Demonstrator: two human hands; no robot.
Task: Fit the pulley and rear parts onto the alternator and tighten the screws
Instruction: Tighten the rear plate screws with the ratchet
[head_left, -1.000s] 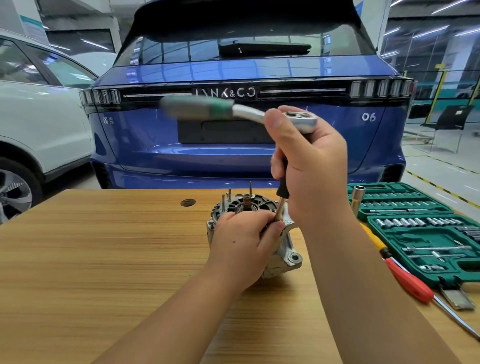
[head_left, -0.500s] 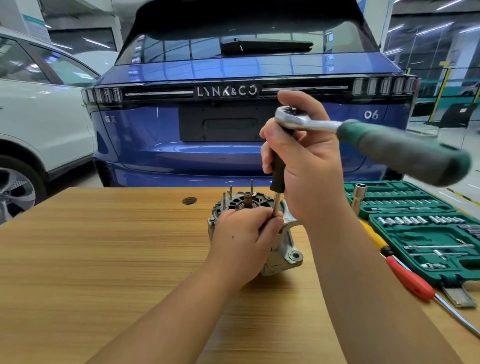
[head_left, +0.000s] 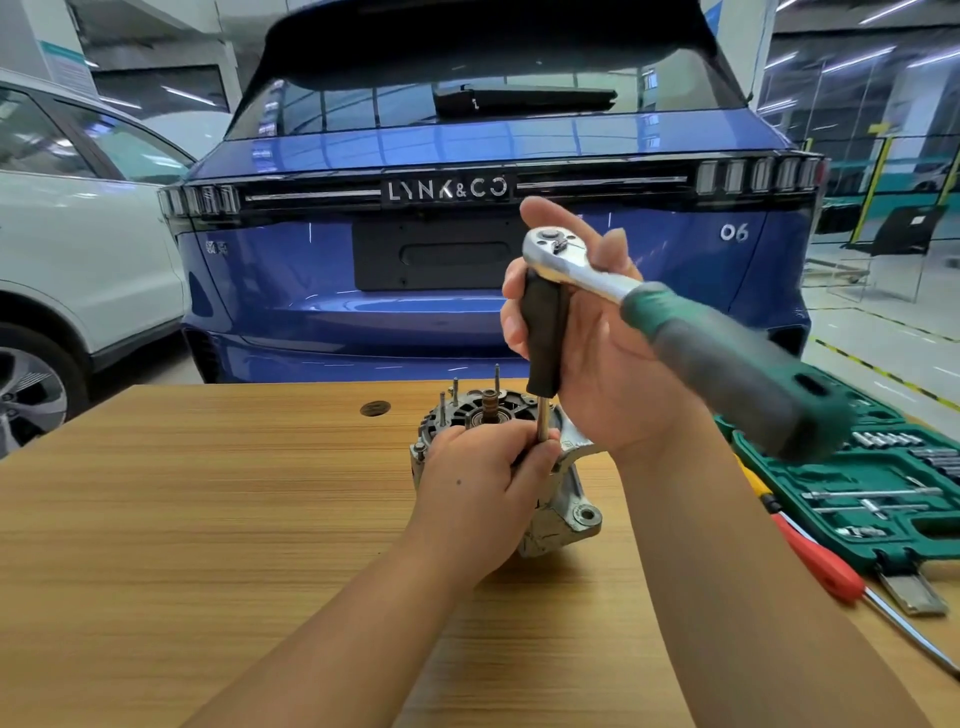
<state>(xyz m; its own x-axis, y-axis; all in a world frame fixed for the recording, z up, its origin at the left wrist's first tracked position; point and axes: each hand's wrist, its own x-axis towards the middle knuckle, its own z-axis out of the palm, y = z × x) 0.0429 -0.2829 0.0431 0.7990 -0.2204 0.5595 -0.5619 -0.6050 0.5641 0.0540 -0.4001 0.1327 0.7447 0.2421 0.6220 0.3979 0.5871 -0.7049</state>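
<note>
The silver alternator (head_left: 563, 512) stands on the wooden table (head_left: 208, 519), its open rear end facing up with several studs and the shaft showing. My left hand (head_left: 478, 483) wraps over its near side and pinches the thin steel shaft of a black-handled extension driver (head_left: 544, 338) where it meets the housing. My right hand (head_left: 602, 332) holds that black handle upright. A ratchet wrench (head_left: 701, 332) sits on top of it, its green grip pointing right and toward me. The screw under the shaft's tip is hidden by my left fingers.
A green socket set case (head_left: 883, 499) lies open at the right. A red-handled screwdriver (head_left: 821, 561) and a yellow-handled tool (head_left: 753, 480) lie beside it. A blue car (head_left: 363, 291) is parked just beyond the table's far edge, a white car (head_left: 78, 249) at left. A round hole (head_left: 375, 408) marks the tabletop.
The ratchet's green grip has swung from pointing left, round to the right, and now points right and toward me. My left hand has stayed on the alternator.
</note>
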